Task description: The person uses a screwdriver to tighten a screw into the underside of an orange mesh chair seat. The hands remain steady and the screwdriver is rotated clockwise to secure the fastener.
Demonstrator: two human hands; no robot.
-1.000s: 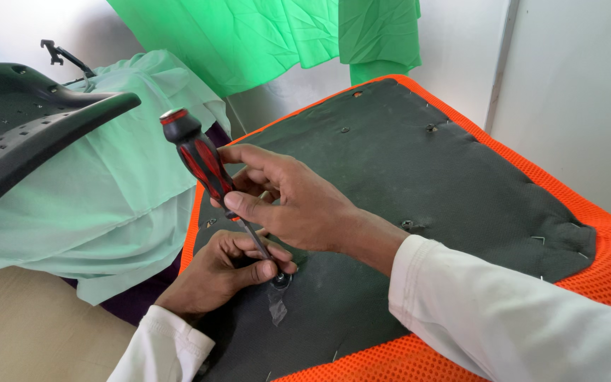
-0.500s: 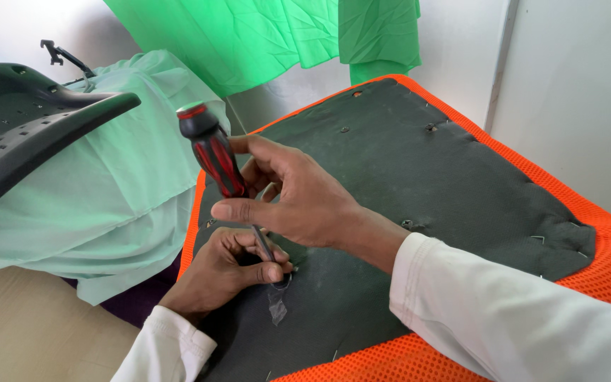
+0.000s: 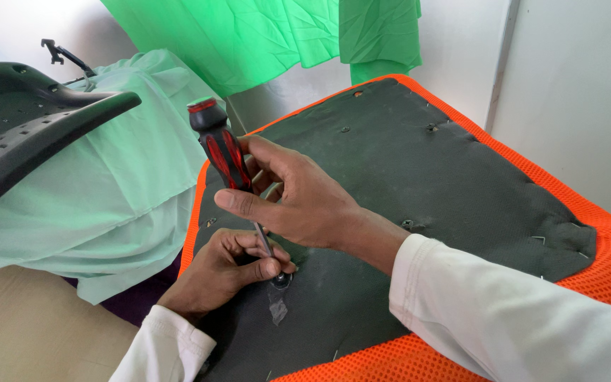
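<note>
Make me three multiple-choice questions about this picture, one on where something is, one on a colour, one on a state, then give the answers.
1. Where does the screwdriver tip meet the seat panel?
A. beside the left hand
B. at the far edge
C. on the green cloth

2. What colour is the mesh border?
A. blue
B. orange
C. white

3. How does the right hand hold the handle?
A. lying flat
B. upright, slightly tilted
C. upside down

Answers: 1 A, the shaft ends at the left fingertips. 2 B, bright orange mesh rims the dark panel. 3 B, the handle's cap points upward.
</note>
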